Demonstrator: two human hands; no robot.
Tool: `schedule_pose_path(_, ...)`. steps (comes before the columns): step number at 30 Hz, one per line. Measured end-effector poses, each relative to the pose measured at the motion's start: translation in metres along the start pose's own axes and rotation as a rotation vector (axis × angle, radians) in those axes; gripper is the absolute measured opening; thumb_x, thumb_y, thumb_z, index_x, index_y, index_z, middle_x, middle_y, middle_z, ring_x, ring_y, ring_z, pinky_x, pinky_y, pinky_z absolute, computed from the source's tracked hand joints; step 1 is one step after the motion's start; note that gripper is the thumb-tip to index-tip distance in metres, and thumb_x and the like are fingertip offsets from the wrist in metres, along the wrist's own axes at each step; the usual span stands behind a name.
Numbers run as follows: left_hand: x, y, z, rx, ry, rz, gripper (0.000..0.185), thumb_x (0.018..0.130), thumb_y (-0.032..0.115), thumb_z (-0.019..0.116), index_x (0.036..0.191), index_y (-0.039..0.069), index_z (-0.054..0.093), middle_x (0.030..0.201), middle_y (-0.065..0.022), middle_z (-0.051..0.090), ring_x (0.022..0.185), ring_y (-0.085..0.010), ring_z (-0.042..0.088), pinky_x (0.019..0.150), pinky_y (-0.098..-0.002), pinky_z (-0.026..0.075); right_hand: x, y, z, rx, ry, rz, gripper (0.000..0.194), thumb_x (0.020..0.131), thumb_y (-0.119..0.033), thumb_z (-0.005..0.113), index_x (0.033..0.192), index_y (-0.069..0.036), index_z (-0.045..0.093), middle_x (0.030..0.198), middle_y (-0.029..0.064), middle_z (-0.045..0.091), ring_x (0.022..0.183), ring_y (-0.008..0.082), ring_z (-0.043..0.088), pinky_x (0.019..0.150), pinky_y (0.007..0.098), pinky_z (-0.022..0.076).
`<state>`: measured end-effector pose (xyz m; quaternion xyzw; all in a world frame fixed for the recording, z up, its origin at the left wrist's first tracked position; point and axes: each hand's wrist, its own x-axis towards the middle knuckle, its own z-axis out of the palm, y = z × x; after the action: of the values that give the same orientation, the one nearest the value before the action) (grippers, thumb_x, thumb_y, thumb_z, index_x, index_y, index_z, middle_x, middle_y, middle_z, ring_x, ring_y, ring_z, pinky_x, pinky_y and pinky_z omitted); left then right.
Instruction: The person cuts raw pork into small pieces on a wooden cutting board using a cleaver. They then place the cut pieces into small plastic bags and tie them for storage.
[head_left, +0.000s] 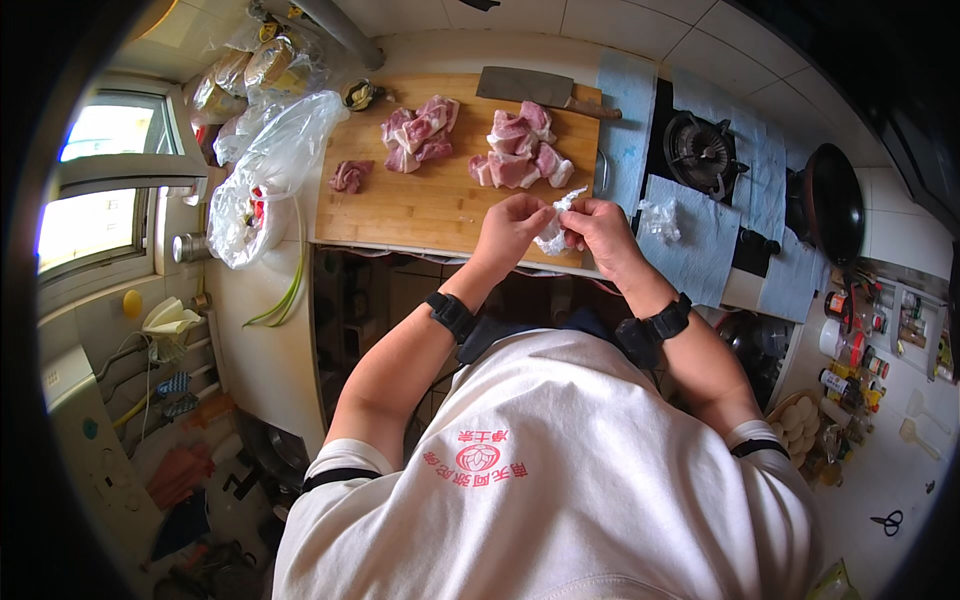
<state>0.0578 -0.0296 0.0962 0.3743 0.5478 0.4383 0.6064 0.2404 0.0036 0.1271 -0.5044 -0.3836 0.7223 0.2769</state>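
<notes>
Between them, my left hand (517, 223) and my right hand (600, 231) grip a crumpled thin plastic bag (552, 238) by its upper part, over the front right of a bamboo cutting board (405, 214). Just beyond my hands lies a large heap of raw pork pieces (521, 146). A second pork pile (420, 133) sits left of it, and a small darker piece of meat (350, 176) rests near the board's left edge. A cleaver (525, 86) with a wooden handle lies along the back right of the board.
Another crumpled plastic bag (660, 220) lies on blue sheets (690, 255) beside the gas burner (701, 150). A black wok (832, 204) stands far right. White plastic bags (251, 202) and green scallion leaves (289, 289) are at left. A basket of eggs (795, 424) sits lower right.
</notes>
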Motion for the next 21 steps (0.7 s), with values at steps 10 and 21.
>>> schedule_pose_path(10,0.001,0.006,-0.012,0.018,-0.16,-0.045,0.026,0.097,0.017,0.071,0.106,-0.007,0.072,0.09,-0.0069,0.074,0.081,-0.0105,0.067,0.076,-0.0265,0.056,-0.002,-0.009,-0.006,0.014,-0.151,0.06,0.013,0.095,-0.015,0.073,0.093,-0.002,0.072,0.078,0.0006,0.068,0.06,0.0072,0.058,0.055,0.0222,0.0436)
schedule_pose_path(21,0.007,0.016,-0.013,0.023,-0.187,-0.131,0.024,0.104,0.017,0.061,0.109,-0.006,0.068,0.095,-0.0062,0.071,0.086,-0.0129,0.069,0.081,-0.0295,0.06,-0.005,-0.006,-0.014,0.108,-0.142,0.083,0.014,0.096,-0.017,0.069,0.098,-0.003,0.069,0.082,0.0022,0.068,0.06,0.0081,0.059,0.055,0.0226,0.0469)
